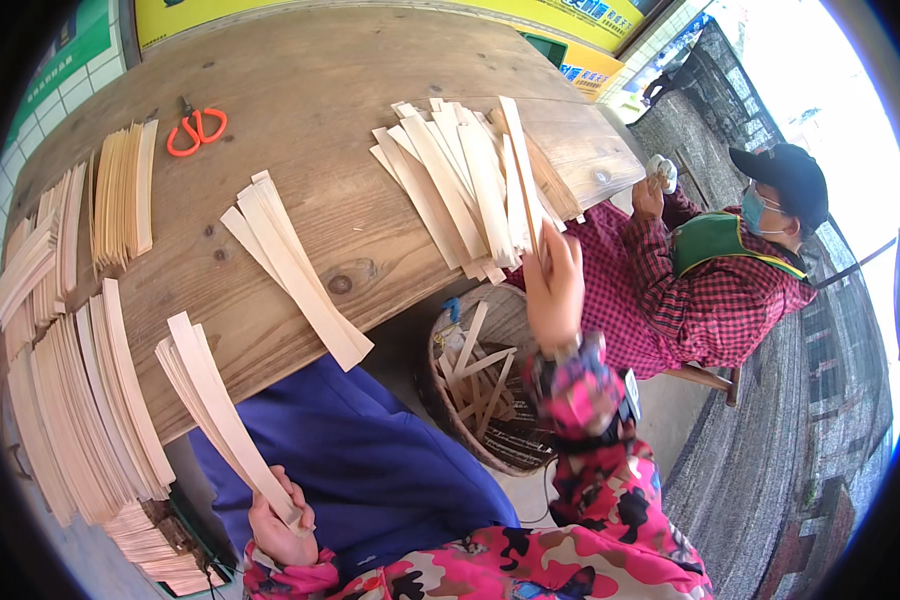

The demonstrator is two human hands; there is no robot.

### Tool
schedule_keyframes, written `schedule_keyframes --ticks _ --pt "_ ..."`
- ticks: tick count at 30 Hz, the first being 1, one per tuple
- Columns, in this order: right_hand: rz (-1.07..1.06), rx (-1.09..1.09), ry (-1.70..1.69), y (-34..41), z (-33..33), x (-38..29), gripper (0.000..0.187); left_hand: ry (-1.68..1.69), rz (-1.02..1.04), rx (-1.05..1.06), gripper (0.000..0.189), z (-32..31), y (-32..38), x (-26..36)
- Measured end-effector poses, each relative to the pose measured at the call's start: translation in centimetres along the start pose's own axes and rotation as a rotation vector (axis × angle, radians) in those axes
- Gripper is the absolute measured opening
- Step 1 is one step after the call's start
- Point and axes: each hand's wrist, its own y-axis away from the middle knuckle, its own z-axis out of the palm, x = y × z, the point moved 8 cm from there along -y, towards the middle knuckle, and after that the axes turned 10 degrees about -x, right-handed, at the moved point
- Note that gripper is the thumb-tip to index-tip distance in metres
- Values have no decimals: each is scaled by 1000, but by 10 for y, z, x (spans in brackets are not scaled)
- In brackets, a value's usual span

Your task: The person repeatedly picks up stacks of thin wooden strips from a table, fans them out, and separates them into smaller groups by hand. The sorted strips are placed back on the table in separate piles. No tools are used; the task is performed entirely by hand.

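Observation:
My left hand [281, 517] grips the lower end of a bundle of thin, pale wood strips [221, 412], which slants up over the table's front edge. Up at the right, my right hand [556, 289] reaches the loose pile of wood strips [450, 180], its fingers closed on the near end of one long strip [521, 165]. That hand is slightly blurred. Between my hands, a small fanned stack of strips [292, 262] lies on the wooden table [330, 97], its near end jutting past the edge.
Orange-handled scissors [197, 129] lie at the back left. Several stacks of strips [82, 412] line the table's left side, with more bundles [157, 551] below. A round basket [435, 390] holding strip pieces stands under the front edge. A masked person [727, 270] sits at the right.

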Motion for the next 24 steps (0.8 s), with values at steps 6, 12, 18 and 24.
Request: schedule_keyframes --ticks 6,12,18,24 --pt "-330 -73 -233 19 32 -88 31 147 -94 -99 45 2 0 -9" --pt "25 -894 -788 156 162 -148 14 114 -75 -250 54 10 1 -8" --pt "367 -1025 -1210 178 207 -150 11 -42 -93 -282 40 12 6 -5" --pt "534 -1102 -1281 183 216 -142 13 151 -203 -385 38 11 4 -11"
